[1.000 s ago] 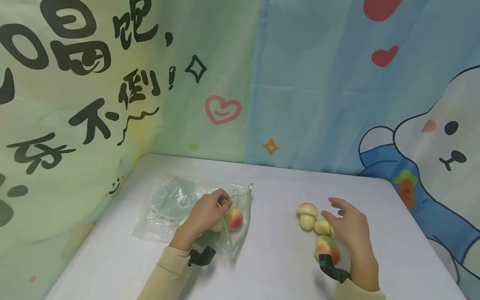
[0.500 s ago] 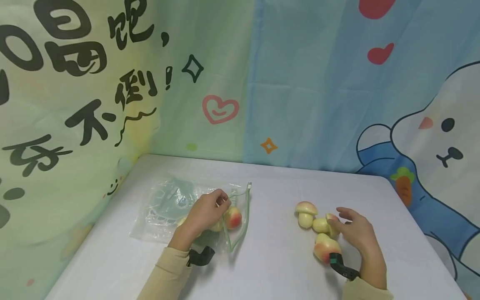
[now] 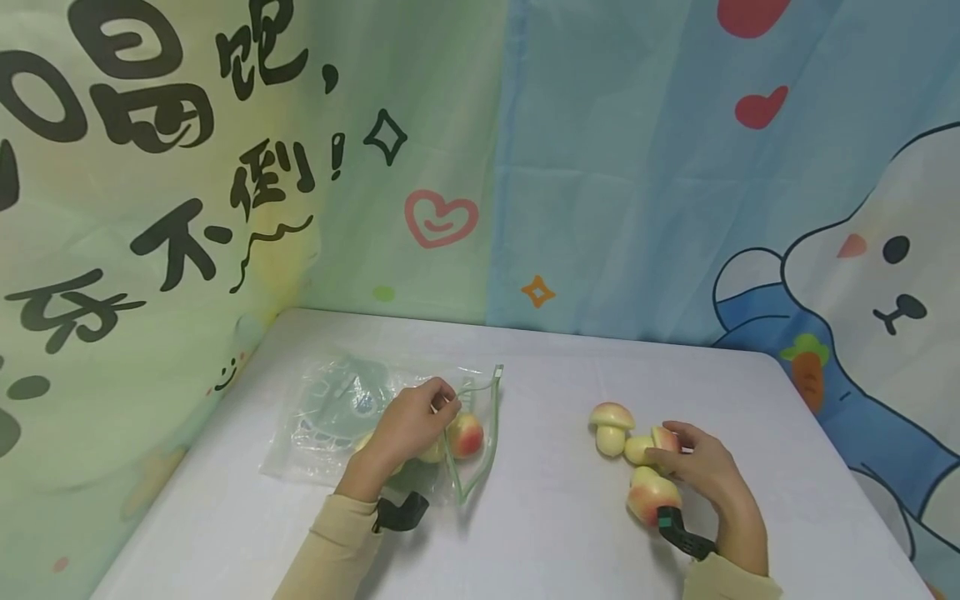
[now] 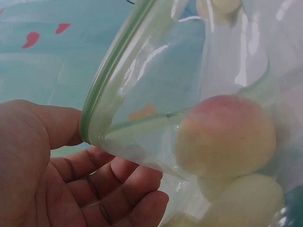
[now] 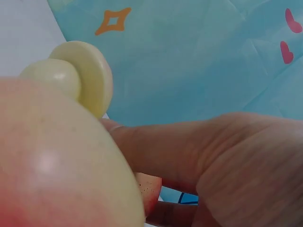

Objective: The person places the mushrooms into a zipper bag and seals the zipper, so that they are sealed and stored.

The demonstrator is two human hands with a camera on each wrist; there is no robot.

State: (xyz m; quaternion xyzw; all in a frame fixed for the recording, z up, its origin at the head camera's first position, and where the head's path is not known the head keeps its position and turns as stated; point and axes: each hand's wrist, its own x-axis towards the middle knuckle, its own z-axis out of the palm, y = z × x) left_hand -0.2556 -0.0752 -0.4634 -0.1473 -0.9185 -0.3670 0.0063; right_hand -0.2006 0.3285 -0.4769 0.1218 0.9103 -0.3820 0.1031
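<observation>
My left hand point(image 3: 412, 421) pinches the green zip edge point(image 4: 102, 90) of a clear zip bag point(image 3: 296, 454), holding its mouth apart. Inside the bag lie several yellow pieces, among them a rounded one with a red blush point(image 3: 468, 436). On the right, my right hand point(image 3: 708, 471) has its thumb and fingers round the cap of a toy mushroom point(image 3: 665, 440) lying on its side. Another toy mushroom point(image 3: 611, 427) stands upright just left of it. Nearer me is a rounded yellow-and-red piece point(image 3: 651, 495), which fills the left of the right wrist view.
A white-covered table point(image 3: 547, 483) carries everything. The bag has a pale green print point(image 3: 348, 400). Behind the table's far edge hangs a printed cloth backdrop point(image 3: 600, 208). Each wrist wears a black camera mount, the right one point(image 3: 682, 533) close over the rounded piece.
My right hand has drawn back to the right from above the pieces, then closed its thumb and fingers on the lying mushroom's cap. My left hand keeps its hold on the bag edge.
</observation>
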